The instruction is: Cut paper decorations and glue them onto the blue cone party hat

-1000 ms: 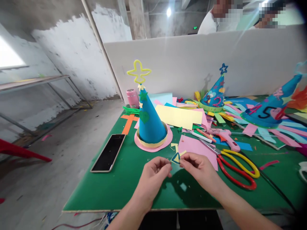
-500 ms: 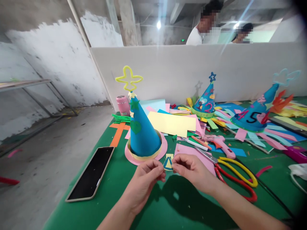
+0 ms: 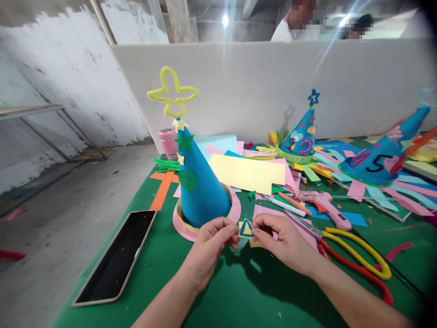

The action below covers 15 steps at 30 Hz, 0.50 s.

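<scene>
- The table [image 3: 153, 255] is green and slightly glossy, with pale scraps on it; the hands and forearms throw a dark shadow across its near part.
- A small blue-edged triangle [image 3: 246, 228], yellow inside, is between the two hands over the table, just in front of a pink paper sheet [image 3: 261, 212].
- The right hand [image 3: 285, 237] has thumb and forefinger pinched on the triangle's right side.
- The left hand [image 3: 211, 248] has its fingertips drawn together at the opposite side; whether they grip it, I cannot tell.
- Behind the left hand stands a blue cone hat [image 3: 201, 191] with a pink brim, a green star [image 3: 185, 142] and a green heart [image 3: 188, 181].
- The phone [image 3: 118, 259] lies face up, dark-screened, near the table's left edge.
- To the right lie scissors [image 3: 316, 231] with red and yellow handles and a pink glue gun [image 3: 327, 207].
- Farther back, two decorated blue hats [image 3: 378, 155] stand among coloured paper strips.
- A white partition [image 3: 239, 91] rises behind the table; two people [image 3: 283, 32] show above it.
- Leftward, patchy white plaster covers the wall [image 3: 68, 68] above a grey floor [image 3: 112, 191] and a metal-legged stand [image 3: 34, 110].
- A bright lamp [image 3: 225, 20] glows overhead.
</scene>
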Each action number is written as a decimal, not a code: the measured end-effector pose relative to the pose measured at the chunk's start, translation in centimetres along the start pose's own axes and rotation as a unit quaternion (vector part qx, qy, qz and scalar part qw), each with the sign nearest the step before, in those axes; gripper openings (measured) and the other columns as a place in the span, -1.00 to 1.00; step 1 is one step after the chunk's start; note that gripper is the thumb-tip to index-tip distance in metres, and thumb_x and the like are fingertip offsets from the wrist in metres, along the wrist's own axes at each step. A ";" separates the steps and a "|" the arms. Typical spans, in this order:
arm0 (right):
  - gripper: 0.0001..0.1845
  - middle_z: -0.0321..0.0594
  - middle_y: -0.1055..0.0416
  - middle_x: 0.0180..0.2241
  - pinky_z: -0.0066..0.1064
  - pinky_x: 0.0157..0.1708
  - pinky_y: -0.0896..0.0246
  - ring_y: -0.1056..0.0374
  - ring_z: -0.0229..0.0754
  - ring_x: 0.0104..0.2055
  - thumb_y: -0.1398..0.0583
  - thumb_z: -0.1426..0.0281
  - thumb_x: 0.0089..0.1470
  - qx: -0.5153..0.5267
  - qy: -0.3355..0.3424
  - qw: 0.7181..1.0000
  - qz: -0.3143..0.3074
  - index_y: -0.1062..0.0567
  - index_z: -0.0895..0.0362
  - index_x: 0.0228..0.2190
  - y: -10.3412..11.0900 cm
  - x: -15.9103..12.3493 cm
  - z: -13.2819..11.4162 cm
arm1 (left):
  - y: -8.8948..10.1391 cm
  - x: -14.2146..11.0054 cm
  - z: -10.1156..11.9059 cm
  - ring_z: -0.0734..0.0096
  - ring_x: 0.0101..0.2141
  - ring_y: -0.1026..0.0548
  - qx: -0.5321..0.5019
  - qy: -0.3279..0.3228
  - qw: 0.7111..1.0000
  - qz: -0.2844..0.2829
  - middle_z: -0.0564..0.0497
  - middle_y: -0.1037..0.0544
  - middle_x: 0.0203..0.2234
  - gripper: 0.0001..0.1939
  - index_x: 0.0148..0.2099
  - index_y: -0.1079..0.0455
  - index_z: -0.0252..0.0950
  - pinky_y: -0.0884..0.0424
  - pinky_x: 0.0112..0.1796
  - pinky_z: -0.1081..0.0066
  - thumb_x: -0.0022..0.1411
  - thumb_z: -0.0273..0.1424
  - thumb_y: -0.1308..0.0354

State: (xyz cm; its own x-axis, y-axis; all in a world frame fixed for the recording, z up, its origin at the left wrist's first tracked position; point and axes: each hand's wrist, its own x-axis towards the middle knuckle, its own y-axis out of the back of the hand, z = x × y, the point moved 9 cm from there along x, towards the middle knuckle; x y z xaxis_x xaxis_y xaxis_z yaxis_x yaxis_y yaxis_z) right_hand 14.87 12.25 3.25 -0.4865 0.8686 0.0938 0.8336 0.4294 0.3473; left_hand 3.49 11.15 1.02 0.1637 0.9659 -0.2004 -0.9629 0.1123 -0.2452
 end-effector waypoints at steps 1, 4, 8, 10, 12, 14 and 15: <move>-0.83 -0.37 -0.15 -0.56 -0.50 -0.57 0.04 -0.05 -0.33 -0.53 -0.02 0.42 0.06 -0.010 -0.005 1.000 0.000 -0.26 0.13 -0.54 -0.1 0.0 0.2 | 0.2 0.0 -0.4 0.50 -0.53 -0.31 -0.001 0.003 1.000 0.004 0.06 -0.36 -0.60 -0.83 -0.50 -0.36 -0.33 -0.26 -0.45 0.49 0.05 -0.33 -0.13; -0.83 -0.36 -0.17 -0.56 -0.49 -0.56 0.03 -0.07 -0.31 -0.52 -0.02 0.43 0.06 -0.033 -0.023 0.999 -0.008 -0.27 0.12 -0.54 -0.6 0.0 0.8 | 0.6 0.0 -1.3 0.49 -0.53 -0.31 0.013 0.006 1.000 0.020 0.06 -0.36 -0.58 -0.85 -0.47 -0.37 -0.33 -0.26 -0.45 0.49 0.01 -0.33 -0.15; -0.84 -0.37 -0.17 -0.58 -0.50 -0.57 0.04 -0.08 -0.31 -0.53 -0.02 0.45 0.05 -0.049 -0.032 0.998 -0.013 -0.28 0.12 -0.55 -1.2 0.0 1.2 | 0.8 -0.2 -1.4 0.51 -0.55 -0.30 0.047 -0.017 0.998 0.037 0.08 -0.35 -0.57 -0.88 -0.46 -0.36 -0.33 -0.24 -0.46 0.48 0.00 -0.36 -0.15; -0.83 -0.39 -0.16 -0.60 -0.51 -0.59 0.06 -0.08 -0.32 -0.55 -0.03 0.46 0.04 -0.055 -0.028 0.998 -0.015 -0.27 0.12 -0.56 -1.4 0.1 1.2 | 0.8 -0.3 -1.4 0.51 -0.55 -0.29 0.066 -0.015 0.997 0.038 0.09 -0.34 -0.59 -0.88 -0.48 -0.35 -0.33 -0.22 -0.48 0.48 0.00 -0.37 -0.15; -0.83 -0.39 -0.15 -0.61 -0.51 -0.60 0.06 -0.08 -0.33 -0.56 -0.03 0.45 0.03 -0.055 -0.026 0.998 -0.021 -0.28 0.12 -0.57 -1.7 0.1 1.2 | 0.9 -0.3 -1.5 0.52 -0.56 -0.28 0.082 -0.008 0.996 0.041 0.10 -0.33 -0.61 -0.88 -0.50 -0.34 -0.33 -0.21 -0.48 0.49 -0.01 -0.38 -0.15; -0.83 -0.39 -0.16 -0.62 -0.51 -0.60 0.05 -0.08 -0.33 -0.56 -0.04 0.44 0.04 -0.047 -0.024 0.998 -0.026 -0.28 0.12 -0.57 -1.8 0.1 1.2 | 1.0 -0.3 -1.6 0.52 -0.56 -0.27 0.088 -0.007 0.995 0.043 0.10 -0.31 -0.63 -0.88 -0.51 -0.32 -0.33 -0.20 -0.48 0.48 0.00 -0.39 -0.14; -0.82 -0.39 -0.16 -0.61 -0.51 -0.59 0.04 -0.08 -0.32 -0.56 -0.04 0.42 0.05 -0.042 -0.023 0.999 -0.024 -0.29 0.12 -0.57 -1.8 0.1 1.1 | 1.1 -0.3 -1.6 0.52 -0.56 -0.27 0.088 -0.009 0.995 0.044 0.10 -0.31 -0.63 -0.88 -0.52 -0.32 -0.32 -0.20 -0.49 0.48 0.00 -0.40 -0.14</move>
State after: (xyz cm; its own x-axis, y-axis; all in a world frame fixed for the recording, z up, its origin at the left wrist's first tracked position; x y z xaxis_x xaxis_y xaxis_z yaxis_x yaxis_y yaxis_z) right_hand 13.68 11.83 1.59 -0.5119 0.8584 0.0334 0.7836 0.4506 0.4276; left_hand 2.75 10.65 -0.68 0.0744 0.9777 -0.1961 -0.9963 0.0643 -0.0571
